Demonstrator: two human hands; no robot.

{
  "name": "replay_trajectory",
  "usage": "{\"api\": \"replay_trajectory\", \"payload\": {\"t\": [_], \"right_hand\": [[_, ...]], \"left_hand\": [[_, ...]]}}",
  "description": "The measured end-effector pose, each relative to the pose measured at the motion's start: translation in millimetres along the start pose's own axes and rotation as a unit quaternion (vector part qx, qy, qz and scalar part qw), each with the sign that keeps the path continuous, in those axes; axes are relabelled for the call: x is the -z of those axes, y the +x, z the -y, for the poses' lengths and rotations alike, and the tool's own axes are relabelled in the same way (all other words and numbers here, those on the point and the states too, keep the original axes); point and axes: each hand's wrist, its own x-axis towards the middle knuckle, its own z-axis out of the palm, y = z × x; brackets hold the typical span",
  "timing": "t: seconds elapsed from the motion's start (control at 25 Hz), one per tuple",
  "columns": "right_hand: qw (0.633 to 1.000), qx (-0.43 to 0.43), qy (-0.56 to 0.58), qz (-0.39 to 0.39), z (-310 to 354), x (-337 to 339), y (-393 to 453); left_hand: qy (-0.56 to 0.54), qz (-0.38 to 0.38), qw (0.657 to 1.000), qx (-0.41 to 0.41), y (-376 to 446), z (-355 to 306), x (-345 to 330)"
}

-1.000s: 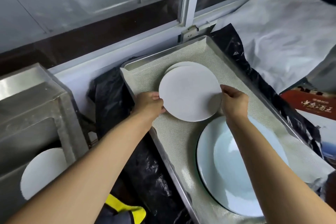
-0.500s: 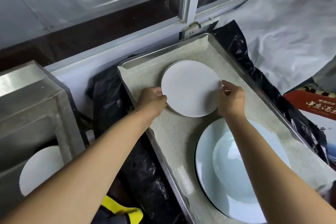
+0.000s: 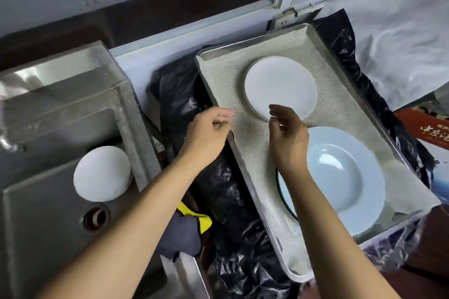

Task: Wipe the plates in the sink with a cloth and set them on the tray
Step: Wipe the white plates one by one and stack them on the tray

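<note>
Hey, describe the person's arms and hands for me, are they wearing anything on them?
Both arms are bare up to the frame's edge: no sleeves show. The left hand and the right hand have no gloves, and I can see no rings, watch or bracelet on the wrists or fingers. No marks or bandages show either.

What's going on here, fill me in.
A person is moving wiped plates from the sink to the tray. The small white plate lies on another plate at the tray's far end, a large pale blue plate nearer. The left hand and right hand hold nothing, fingers loosely curled. One white plate remains in the sink.
</note>
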Motion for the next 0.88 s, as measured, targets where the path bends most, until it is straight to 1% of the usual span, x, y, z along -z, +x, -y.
{"api": "replay_trajectory", "payload": {"t": [0.12, 0.2, 0.36, 0.56, 0.68, 0.88], "right_hand": [[0.999, 0.013, 0.018, 0.040, 22.0, -16.2, -39.0], [0.996, 0.014, 0.050, 0.079, 35.3, -32.4, -63.5], [0.984, 0.031, 0.079, 0.156, 64.3, -75.3, -121.1], [0.968, 0.020, 0.112, 0.224, 94.0, -125.8, -201.9], [0.966, 0.007, 0.115, 0.231, 103.4, -159.0, -249.9], [0.973, 0.004, 0.065, 0.220, 107.6, -211.1, -326.2]], "left_hand": [[-0.039, -0.038, 0.998, 0.033, -39.3, 17.9, 33.4], [-0.062, -0.068, 0.995, 0.050, -65.7, 28.5, 56.2], [-0.079, -0.128, 0.986, 0.065, -116.1, 55.2, 107.0], [-0.076, -0.159, 0.981, 0.080, -176.6, 107.7, 175.1], [-0.078, -0.170, 0.978, 0.089, -207.9, 143.6, 218.3], [-0.077, -0.167, 0.979, 0.093, -252.7, 212.7, 285.0]]}}
